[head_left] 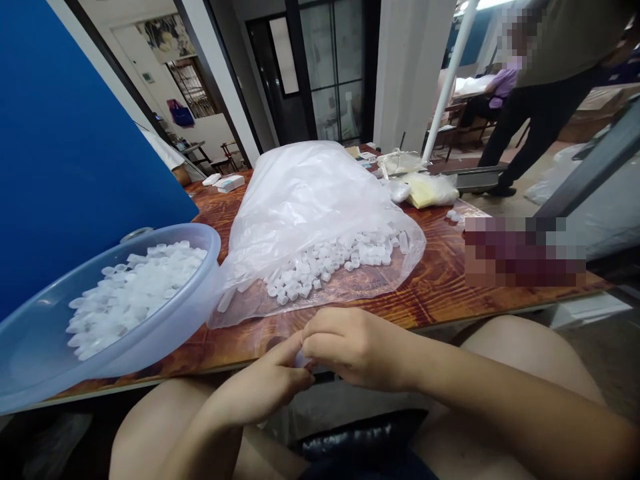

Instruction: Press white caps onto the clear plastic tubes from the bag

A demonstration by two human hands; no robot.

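At the table's front edge my left hand point(267, 380) and my right hand point(345, 343) meet, fingers closed together. Between them shows a bit of a small translucent plastic piece point(301, 360), mostly hidden by the fingers. My left thumb and forefinger grip it; the right fingers bend over it from above, their tips partly hidden. Just beyond lies a large clear plastic bag point(310, 187), its mouth toward me, with many small white translucent plastic caps point(330, 260) spilling inside the opening. To the left, a blue plastic basin point(200, 293) holds a heap of similar white pieces point(135, 293).
The wood-grain table point(440, 267) carries a yellow packet point(425, 190), a small white box point(230, 183) and a few loose pieces point(454, 215). A blue panel point(75, 133) rises at left. A person point(545, 100) stands at back right; a blurred dark-red patch point(525, 253) covers the table's right end.
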